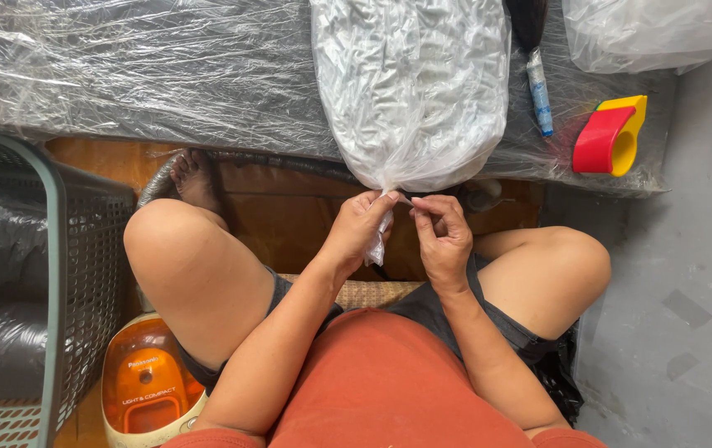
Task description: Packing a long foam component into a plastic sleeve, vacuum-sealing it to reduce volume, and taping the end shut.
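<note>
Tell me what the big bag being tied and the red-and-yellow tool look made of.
The big clear bag looks like thin glossy plastic film: see-through, crinkled, gathered at the neck. The red-and-yellow tool looks like hard moulded plastic, smooth with a slight sheen; probably a tape dispenser.

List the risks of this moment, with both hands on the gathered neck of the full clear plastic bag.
The large clear plastic bag of pale pieces lies at the edge of the film-covered table, so a tug might slide it off. The left hand and right hand pinch only its thin twisted neck, which could tear or slip. The red and yellow tape dispenser sits near the table corner and may get knocked.
</note>
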